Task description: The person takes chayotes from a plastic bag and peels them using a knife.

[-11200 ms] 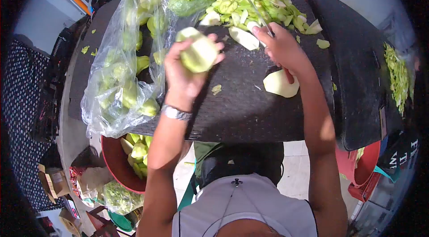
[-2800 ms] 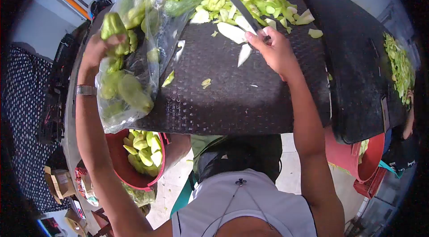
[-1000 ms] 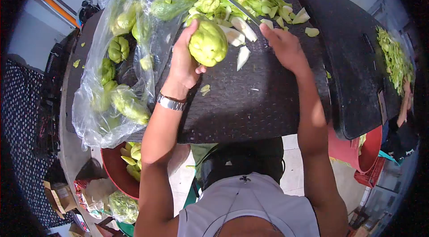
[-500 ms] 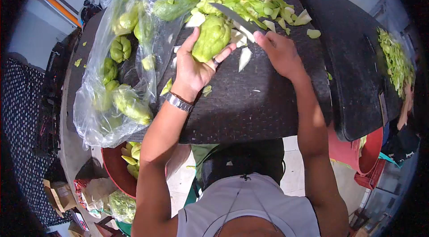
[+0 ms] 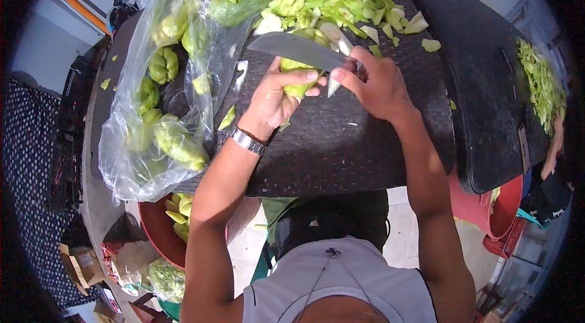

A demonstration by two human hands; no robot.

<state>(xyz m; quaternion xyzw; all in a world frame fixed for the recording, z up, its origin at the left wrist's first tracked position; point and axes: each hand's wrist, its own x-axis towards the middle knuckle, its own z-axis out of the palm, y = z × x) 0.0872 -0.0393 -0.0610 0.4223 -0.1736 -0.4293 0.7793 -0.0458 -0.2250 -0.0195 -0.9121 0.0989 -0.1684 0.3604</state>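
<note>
My left hand [image 5: 274,95] is closed around a green chayote [image 5: 295,84] above the dark woven table [image 5: 341,158]. A knife [image 5: 294,49] is gripped in my right hand [image 5: 378,82], its broad blade lying across the chayote and hiding part of it. Behind both hands spreads a pile of green peelings [image 5: 341,3], with a few pale pieces at its near edge. To the left, a clear plastic bag [image 5: 119,134] holds several whole chayotes [image 5: 177,140].
Beneath the table's left front edge is a red tub [image 5: 152,225] with pale green pieces. A second dark table [image 5: 487,116] stands at the right, with peelings [image 5: 539,85] and another person's arm [image 5: 553,149] beyond. Another red tub [image 5: 507,210] sits below it.
Since the bag reach, my left hand has brought a chayote to the middle of the table. The knife has swung from beside the chayote to across it, and my right hand has moved closer.
</note>
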